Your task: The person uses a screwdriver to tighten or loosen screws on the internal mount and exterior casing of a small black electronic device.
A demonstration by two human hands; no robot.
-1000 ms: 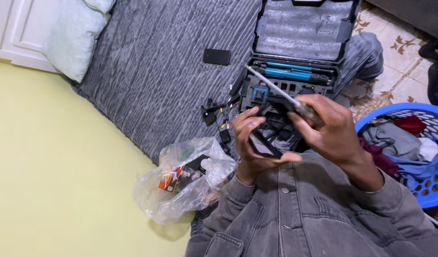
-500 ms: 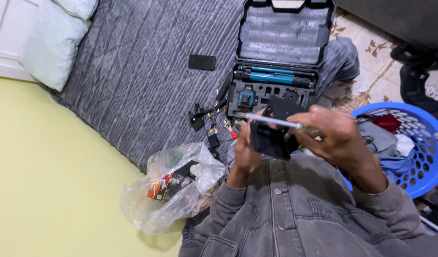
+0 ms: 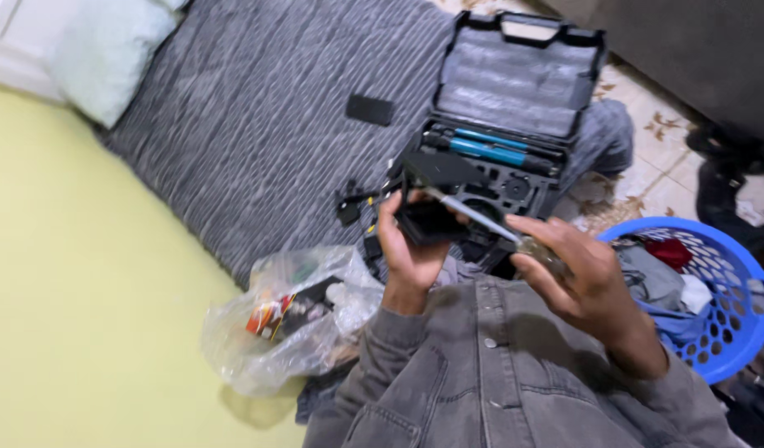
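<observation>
**A:** Nearest me, grey denim sleeves. My left hand (image 3: 411,253) has its fingers (image 3: 388,217) wrapped round a small flat black device (image 3: 432,222), held upright in front of my chest.

**B:** And the right?

**A:** Right hand (image 3: 577,278), fingers pinched on the handle of a slim silver-shafted screwdriver (image 3: 473,217); its tip meets the device's top edge.

**B:** Below the hands?

**A:** A crumpled clear plastic bag (image 3: 291,323) of small parts on the yellow-green floor (image 3: 83,274), left of my arm. A blue perforated plastic laundry basket (image 3: 730,332) sits right.

**B:** Farther out?

**A:** An open black plastic tool case (image 3: 515,108) with blue-handled tools, beside a grey striped mattress (image 3: 257,108) carrying a small black rectangle (image 3: 370,109).
</observation>
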